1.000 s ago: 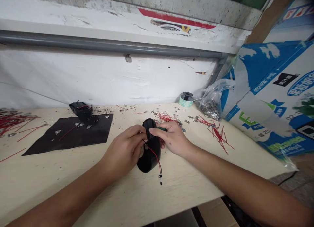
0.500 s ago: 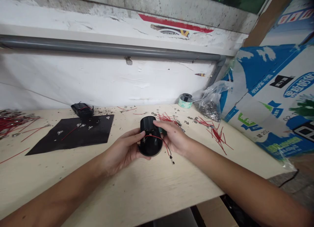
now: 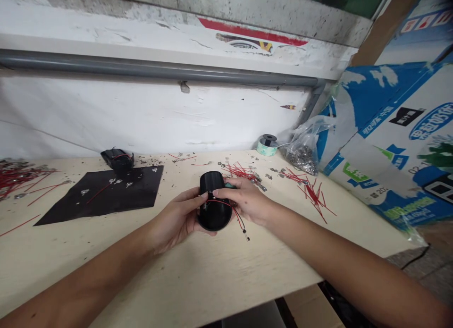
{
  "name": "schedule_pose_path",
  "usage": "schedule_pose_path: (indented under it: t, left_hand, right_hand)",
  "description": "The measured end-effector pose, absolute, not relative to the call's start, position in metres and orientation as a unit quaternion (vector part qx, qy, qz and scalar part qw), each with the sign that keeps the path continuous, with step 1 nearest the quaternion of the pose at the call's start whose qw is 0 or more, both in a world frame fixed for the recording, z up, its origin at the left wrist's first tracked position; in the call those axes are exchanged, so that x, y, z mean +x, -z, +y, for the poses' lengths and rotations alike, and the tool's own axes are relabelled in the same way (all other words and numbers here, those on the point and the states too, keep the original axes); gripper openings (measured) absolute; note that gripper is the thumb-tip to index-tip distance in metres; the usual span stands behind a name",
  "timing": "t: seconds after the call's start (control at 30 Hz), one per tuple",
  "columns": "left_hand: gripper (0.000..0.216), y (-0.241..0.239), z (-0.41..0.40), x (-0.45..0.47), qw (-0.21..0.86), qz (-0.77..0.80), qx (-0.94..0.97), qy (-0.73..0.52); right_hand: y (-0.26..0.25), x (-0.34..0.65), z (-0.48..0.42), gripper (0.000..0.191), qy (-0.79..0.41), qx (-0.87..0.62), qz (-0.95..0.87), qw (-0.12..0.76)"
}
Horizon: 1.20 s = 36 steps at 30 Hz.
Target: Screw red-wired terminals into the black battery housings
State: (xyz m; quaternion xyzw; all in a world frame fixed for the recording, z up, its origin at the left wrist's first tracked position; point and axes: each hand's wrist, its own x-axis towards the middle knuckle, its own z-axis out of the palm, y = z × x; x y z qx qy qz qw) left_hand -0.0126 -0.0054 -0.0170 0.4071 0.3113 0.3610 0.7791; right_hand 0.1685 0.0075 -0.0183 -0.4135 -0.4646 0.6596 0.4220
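Note:
A black rounded plastic housing (image 3: 211,218) sits between my hands, just above the table. My left hand (image 3: 179,213) cups its left side, and my right hand (image 3: 246,200) lies across its upper part, so both grip it. A thin red wire (image 3: 226,209) runs from the housing's front, and a small metal-tipped end (image 3: 245,233) dangles past my right hand. A green handle (image 3: 230,185) shows behind my right fingers; the rest of it is hidden.
The pale wooden table (image 3: 177,266) holds a black mat (image 3: 99,198), a second black housing (image 3: 118,160), scattered red wires (image 3: 311,198) and small metal pieces. At the back right are a tape roll (image 3: 267,145) and a plastic bag of metal parts (image 3: 302,155). A printed cardboard box (image 3: 385,148) stands at the right.
The housing has turned in my hands and looks shorter from this angle. My right fingers have moved over its top, and the red wire now swings to the right.

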Motion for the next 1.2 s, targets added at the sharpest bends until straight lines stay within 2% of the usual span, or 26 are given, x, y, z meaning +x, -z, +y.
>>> schedule_pose_path:
  t: [0.33, 0.53, 0.67, 0.97, 1.07, 1.2]
  left_hand:
    - [0.031, 0.0197, -0.0036, -0.0149, 0.781, 0.301, 0.41, -0.364]
    - [0.035, 0.0185, -0.0042, -0.0162, 0.783, 0.294, 0.42, -0.353]
    - [0.037, 0.0173, -0.0057, -0.0157, 0.776, 0.305, 0.422, -0.357]
    - [0.031, 0.0213, -0.0071, -0.0132, 0.765, 0.309, 0.423, -0.374]
    - [0.031, 0.0223, -0.005, -0.0136, 0.696, 0.358, 0.486, -0.388]
    - [0.041, 0.0213, -0.0002, -0.0188, 0.507, 0.418, 0.62, -0.428]
  right_hand:
    - [0.0218, 0.1728, 0.0089, 0.023, -0.706, -0.369, -0.438, 0.417]
    - [0.0269, 0.1732, 0.0107, 0.031, -0.72, -0.335, -0.44, 0.419]
    - [0.0273, 0.1731, 0.0114, 0.027, -0.721, -0.337, -0.438, 0.419]
    - [0.0258, 0.1702, 0.01, 0.027, -0.695, -0.362, -0.446, 0.432]
    - [0.0262, 0.1721, 0.0106, 0.029, -0.689, -0.365, -0.441, 0.444]
    - [0.0222, 0.1723, 0.0094, 0.033, -0.664, -0.385, -0.457, 0.451]
